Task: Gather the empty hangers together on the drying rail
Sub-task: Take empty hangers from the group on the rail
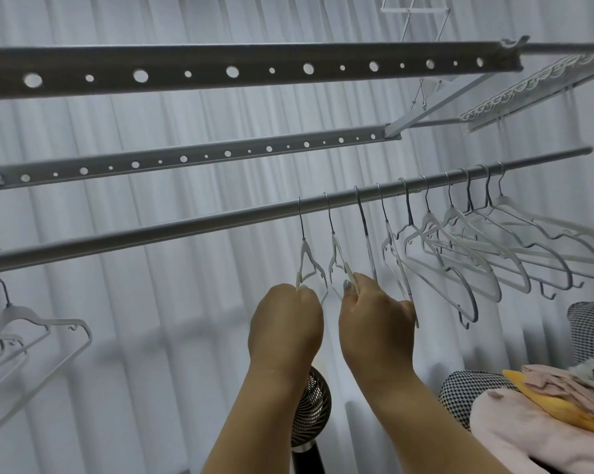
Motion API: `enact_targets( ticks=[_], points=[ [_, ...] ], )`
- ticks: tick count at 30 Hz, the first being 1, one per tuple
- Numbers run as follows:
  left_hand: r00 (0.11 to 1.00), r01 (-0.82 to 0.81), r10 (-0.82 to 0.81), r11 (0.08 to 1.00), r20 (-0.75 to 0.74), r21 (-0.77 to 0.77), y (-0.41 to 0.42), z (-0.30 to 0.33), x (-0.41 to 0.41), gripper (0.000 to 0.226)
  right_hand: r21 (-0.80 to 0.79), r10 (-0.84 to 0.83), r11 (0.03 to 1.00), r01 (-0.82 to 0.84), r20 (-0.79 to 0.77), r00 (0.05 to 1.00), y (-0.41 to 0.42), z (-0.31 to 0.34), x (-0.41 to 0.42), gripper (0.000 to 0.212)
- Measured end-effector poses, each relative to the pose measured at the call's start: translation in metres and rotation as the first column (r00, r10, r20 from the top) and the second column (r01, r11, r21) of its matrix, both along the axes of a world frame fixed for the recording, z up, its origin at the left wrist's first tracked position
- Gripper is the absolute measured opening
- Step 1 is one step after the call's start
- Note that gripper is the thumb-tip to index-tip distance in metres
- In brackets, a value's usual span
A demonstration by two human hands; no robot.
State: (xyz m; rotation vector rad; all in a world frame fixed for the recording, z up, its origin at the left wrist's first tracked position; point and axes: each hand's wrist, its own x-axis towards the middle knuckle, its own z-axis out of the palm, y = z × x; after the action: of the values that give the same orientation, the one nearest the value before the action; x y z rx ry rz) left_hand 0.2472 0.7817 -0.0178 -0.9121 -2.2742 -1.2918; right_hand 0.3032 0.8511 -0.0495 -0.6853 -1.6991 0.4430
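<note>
A round grey drying rail (186, 227) slopes up from lower left to upper right. Several empty white hangers (487, 244) hang bunched along its right half. My left hand (285, 323) grips the lower part of one white hanger (307, 265) at the middle of the rail. Just to its right, my right hand (374, 319) grips the bottoms of the neighbouring hangers (338, 260), which are turned edge-on. Another white hanger (25, 323) hangs alone at the far left of the rail.
Two perforated grey bars (220, 70) run above the rail, with a white patterned rack part (528, 90) at the upper right. White curtains fill the background. Below stand a round fan (311, 405), houndstooth cushions (459, 391) and pink fabric (528, 429) at the lower right.
</note>
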Motion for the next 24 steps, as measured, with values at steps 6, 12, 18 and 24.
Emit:
enact_targets(
  ticks=[6, 12, 18, 24],
  points=[
    [1.000, 0.015, -0.015, 1.000, 0.016, 0.000, 0.000, 0.000, 0.001, 0.040, -0.007, -0.003, 1.000, 0.003, 0.030, 1.000, 0.000, -0.001, 0.001, 0.036],
    [0.998, 0.042, -0.044, 0.999, 0.046, 0.029, -0.005, 0.000, 0.005, 0.041, 0.027, -0.023, 0.999, 0.023, 0.007, 1.000, -0.004, -0.001, 0.007, 0.038],
    [0.999, 0.028, -0.028, 1.000, 0.033, 0.008, -0.015, 0.001, 0.009, 0.047, 0.073, -0.095, 0.992, 0.100, -0.061, 0.994, -0.007, -0.005, 0.009, 0.036],
    [1.000, 0.009, -0.009, 1.000, 0.028, 0.028, -0.032, -0.001, 0.007, 0.049, 0.085, -0.160, 0.983, 0.163, -0.037, 0.986, -0.016, -0.004, 0.013, 0.045]
  ],
)
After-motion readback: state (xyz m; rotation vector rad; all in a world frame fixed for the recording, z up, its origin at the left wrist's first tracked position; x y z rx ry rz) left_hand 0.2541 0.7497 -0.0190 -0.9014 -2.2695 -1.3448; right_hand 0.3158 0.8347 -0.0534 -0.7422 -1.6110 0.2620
